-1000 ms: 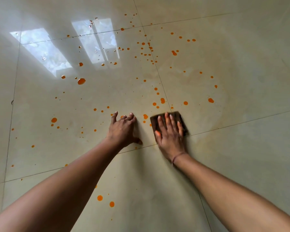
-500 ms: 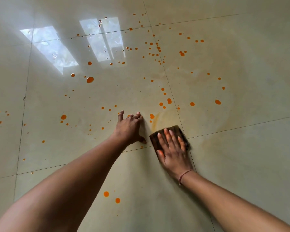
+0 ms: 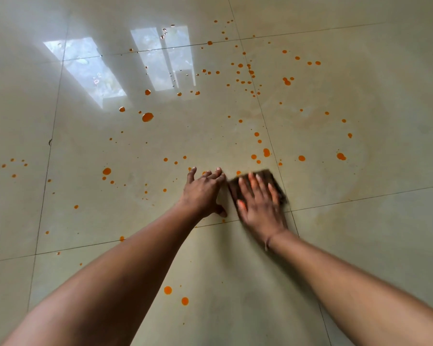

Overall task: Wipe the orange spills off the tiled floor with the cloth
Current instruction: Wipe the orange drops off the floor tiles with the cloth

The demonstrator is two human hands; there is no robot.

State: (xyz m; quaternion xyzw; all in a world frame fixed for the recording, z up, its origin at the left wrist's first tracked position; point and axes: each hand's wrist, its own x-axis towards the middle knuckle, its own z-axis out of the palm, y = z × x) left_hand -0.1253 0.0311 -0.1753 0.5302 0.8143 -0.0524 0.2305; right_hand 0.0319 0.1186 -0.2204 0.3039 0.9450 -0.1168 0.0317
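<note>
Orange spills dot the glossy beige tiled floor (image 3: 360, 245): a large drop (image 3: 147, 117) at mid-left, a dense cluster (image 3: 245, 71) further away, and two drops (image 3: 168, 290) close by between my forearms. A dark brown cloth (image 3: 280, 189) lies flat on the floor under my right hand (image 3: 259, 208), which presses on it with fingers spread; the cloth is blurred by motion. My left hand (image 3: 203, 193) rests flat on the floor just left of the cloth, fingers apart, holding nothing. A small orange drop (image 3: 238, 172) sits right at the cloth's far-left corner.
Faint yellowish smears (image 3: 310, 116) mark the tile beyond and to the right of the cloth. Window light reflects on the floor (image 3: 90, 71) at the upper left. Dark grout lines (image 3: 360, 196) cross the floor. More small drops (image 3: 13, 168) lie far left.
My right hand pulled the cloth back toward me, then pushed it forward again to beside my left hand's fingertips. My left hand stayed planted on the floor.
</note>
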